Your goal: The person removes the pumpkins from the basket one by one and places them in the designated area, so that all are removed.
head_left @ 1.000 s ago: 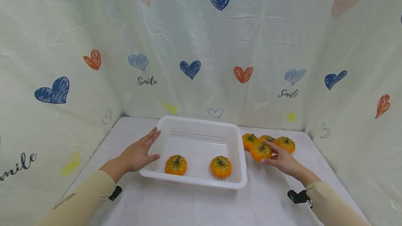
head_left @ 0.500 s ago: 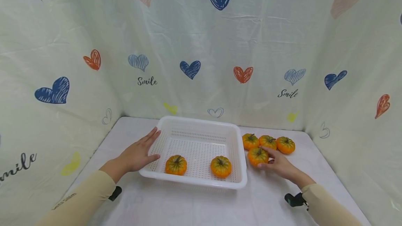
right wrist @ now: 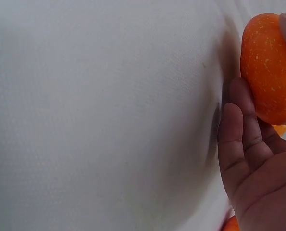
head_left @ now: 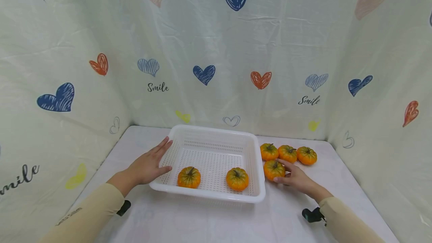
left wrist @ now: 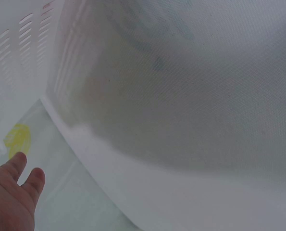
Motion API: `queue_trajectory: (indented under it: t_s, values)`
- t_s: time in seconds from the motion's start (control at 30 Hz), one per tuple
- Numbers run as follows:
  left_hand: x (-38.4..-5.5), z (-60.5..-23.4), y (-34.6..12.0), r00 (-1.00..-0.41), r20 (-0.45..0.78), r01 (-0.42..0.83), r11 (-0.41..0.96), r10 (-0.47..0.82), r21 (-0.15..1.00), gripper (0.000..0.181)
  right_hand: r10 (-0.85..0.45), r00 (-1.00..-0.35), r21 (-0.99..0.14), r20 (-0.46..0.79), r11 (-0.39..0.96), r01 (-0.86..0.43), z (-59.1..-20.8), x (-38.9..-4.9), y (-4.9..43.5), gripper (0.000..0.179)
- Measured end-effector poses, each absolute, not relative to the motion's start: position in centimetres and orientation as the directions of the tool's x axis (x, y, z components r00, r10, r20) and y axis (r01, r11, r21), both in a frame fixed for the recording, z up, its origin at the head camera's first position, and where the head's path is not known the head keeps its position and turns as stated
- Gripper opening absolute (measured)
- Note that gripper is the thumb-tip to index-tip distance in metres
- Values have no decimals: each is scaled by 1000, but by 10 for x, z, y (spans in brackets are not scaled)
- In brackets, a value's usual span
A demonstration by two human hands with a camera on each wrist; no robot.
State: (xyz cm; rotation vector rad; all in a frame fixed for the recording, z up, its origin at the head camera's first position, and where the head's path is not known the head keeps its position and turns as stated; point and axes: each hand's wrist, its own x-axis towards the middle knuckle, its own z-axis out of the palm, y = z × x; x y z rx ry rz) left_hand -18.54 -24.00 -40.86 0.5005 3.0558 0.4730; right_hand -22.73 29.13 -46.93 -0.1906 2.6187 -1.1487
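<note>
My right hand (head_left: pixel 297 178) grips a small orange pumpkin (head_left: pixel 273 170) from its right side, just beside the basket's right wall. In the right wrist view the thumb lies on the pumpkin's (right wrist: pixel 267 72) skin and other fingers reach under it. With fingers spread, my left hand (head_left: pixel 148 165) rests at the left rim of the white plastic basket (head_left: pixel 209 194). Part of that hand (left wrist: pixel 13 197) shows in the left wrist view beside the slotted basket wall (left wrist: pixel 25 48). Inside the basket sit two pumpkins, one at the front left (head_left: pixel 189 177) and another pumpkin (head_left: pixel 237 179) at the front right.
Behind my right hand, three more pumpkins stand in a row: a left pumpkin (head_left: pixel 269 152), a middle pumpkin (head_left: pixel 287 153) and a right pumpkin (head_left: pixel 306 155). A white cloth covers the table (head_left: pixel 189 220). A heart-printed curtain (head_left: pixel 233 40) encloses the back and sides.
My right hand has drawn the gripped pumpkin a little left and toward me, away from the row and nearer the basket. My left hand and the basket have stayed put.
</note>
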Motion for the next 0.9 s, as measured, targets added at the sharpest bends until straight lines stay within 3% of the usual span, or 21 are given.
queue_trajectory:
  t_s: [0.9]
  values:
    - [-189, -415, -244, -948, 32, 307, 888, 315, 343, 81, -233, -952, -725, -197, 688, -19, -472, -229, 289, 90]
